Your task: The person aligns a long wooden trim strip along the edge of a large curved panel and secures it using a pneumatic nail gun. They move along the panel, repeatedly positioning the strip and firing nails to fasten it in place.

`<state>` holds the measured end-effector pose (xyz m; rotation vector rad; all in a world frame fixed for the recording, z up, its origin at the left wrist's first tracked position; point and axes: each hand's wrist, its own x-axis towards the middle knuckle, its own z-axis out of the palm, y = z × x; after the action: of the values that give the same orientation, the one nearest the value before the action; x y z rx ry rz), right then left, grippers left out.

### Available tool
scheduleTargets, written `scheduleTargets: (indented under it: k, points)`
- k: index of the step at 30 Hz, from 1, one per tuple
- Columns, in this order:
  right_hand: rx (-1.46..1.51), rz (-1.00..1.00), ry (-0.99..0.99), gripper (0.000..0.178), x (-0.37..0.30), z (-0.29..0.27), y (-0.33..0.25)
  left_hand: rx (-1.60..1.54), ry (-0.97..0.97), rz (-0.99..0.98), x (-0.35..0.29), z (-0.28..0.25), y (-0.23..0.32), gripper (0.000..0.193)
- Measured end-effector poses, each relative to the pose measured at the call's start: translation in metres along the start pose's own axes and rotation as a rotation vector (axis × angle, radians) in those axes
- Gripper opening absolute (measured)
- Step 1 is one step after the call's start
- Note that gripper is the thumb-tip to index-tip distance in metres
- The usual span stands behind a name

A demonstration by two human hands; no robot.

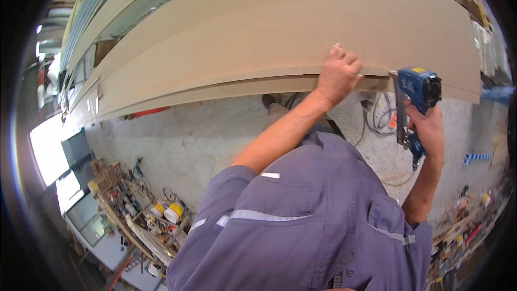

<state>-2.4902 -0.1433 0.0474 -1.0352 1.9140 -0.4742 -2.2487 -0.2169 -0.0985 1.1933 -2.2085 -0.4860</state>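
The left hand (338,75) sits right of centre in the upper half of the frame, pressed on the near edge of a large tan board (280,27). Its fingers are curled over the edge, gripping the board, with the knuckles up. The board spans the upper frame from the left rim to the right. A thin strip (215,90) of the same colour runs along just below its edge and passes under the hand.

The right hand (428,129) is at the right of the frame, wrapped tight round the handle of a blue nail gun (423,89). The gun's nose meets the board's edge, just right of the left hand.

Grey concrete floor (177,140) fills the middle. Cables (379,116) lie on it near the gun. Tools and yellow tubs (173,213) clutter the lower left.
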Motion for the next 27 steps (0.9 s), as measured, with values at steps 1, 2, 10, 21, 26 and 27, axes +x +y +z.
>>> scheduleTargets:
  k: [1, 2, 10, 21, 26, 27]
  points:
    - [0.016, -0.018, -0.016, 0.022, 0.002, 0.000, 0.002, -0.002, 0.013, -0.002, -0.001, 0.000, 0.001, 0.024]
    - [0.027, -0.033, -0.023, 0.022, 0.003, -0.002, 0.004, -0.012, 0.028, 0.001, 0.000, 0.001, 0.003, 0.025]
    - [0.282, -0.156, 0.056, 0.022, -0.022, 0.025, -0.019, -0.015, 0.027, 0.001, 0.012, -0.007, 0.001, 0.035]
    - [0.331, -0.048, -0.024, 0.036, -0.040, 0.027, -0.033, 0.020, 0.009, -0.391, -0.052, -0.217, -0.145, 0.046]
    - [0.296, 0.047, -0.050, 0.039, -0.046, 0.028, -0.054, 0.082, 0.013, -0.404, -0.056, -0.275, -0.168, 0.043]
    - [0.326, 0.066, -0.044, 0.040, -0.045, 0.027, -0.059, 0.075, -0.007, -0.398, -0.049, -0.275, -0.165, 0.042]
